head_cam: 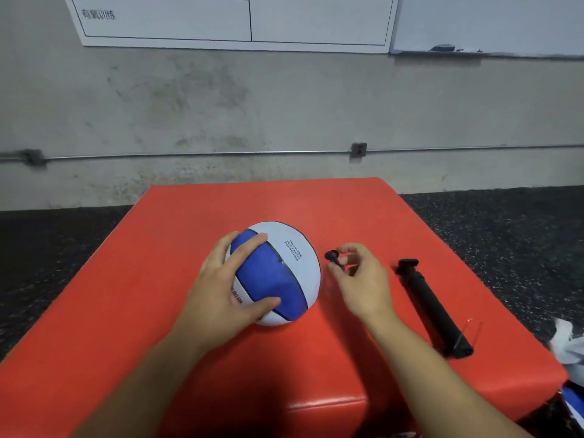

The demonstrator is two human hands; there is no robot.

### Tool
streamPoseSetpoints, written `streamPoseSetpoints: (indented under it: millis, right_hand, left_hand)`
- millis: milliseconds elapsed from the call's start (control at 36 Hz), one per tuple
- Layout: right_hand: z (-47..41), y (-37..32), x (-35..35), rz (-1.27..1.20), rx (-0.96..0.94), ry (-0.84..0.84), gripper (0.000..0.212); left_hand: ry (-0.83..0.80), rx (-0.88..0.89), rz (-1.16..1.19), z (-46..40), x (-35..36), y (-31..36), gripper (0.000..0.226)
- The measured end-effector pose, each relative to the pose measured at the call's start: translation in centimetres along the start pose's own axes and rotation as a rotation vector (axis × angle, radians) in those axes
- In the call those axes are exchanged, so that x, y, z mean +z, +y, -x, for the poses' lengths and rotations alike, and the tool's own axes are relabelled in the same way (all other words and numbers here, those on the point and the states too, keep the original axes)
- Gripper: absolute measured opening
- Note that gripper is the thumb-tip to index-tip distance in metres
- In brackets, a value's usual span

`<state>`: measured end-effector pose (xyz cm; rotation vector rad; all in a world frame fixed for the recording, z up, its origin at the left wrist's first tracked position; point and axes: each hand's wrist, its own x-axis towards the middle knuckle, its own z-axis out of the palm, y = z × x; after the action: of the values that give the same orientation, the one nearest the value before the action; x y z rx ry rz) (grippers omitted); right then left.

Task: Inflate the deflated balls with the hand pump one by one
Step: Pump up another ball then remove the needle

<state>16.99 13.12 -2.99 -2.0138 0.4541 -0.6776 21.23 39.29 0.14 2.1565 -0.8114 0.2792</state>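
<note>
A blue and white ball (pixel 281 273) sits on the red padded box (pixel 158 279), its valve facing up. My left hand (pixel 227 289) grips the ball's left side, fingers and thumb curled round it. Just right of the ball, my right hand (pixel 360 279) pinches a small black needle nozzle (pixel 333 258) between thumb and fingers, a short gap from the ball. The black hand pump (pixel 433 308) lies on the box to the right of my right hand, untouched.
A grey concrete wall with a conduit pipe (pixel 202 154) rises behind the box. Dark speckled floor (pixel 505 248) surrounds it. Whiteboards (pixel 234 20) hang above. At the lower right edge lie white material (pixel 568 346) and part of another blue and white ball (pixel 573 403).
</note>
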Motion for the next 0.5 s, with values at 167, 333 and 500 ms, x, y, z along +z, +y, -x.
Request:
streamPoseSetpoints:
  millis: [167, 333, 500]
  right_hand:
    - [0.7, 1.3, 2.9, 0.107, 0.073, -0.157, 0.022]
    - [1.5, -2.2, 3.1, -0.209, -0.016, -0.229, 0.030]
    - [3.2, -4.4, 2.8, -0.461, 0.048, -0.441, 0.048]
  left_hand:
    - [-0.041, 0.004, 0.064, 1.1, -3.1, -2.1, 0.100]
    - [-0.043, -0.043, 0.149, 1.5, -3.1, -3.6, 0.095]
    - [0.032, -0.170, 0.435, 1.0, -1.6, -3.3, 0.071]
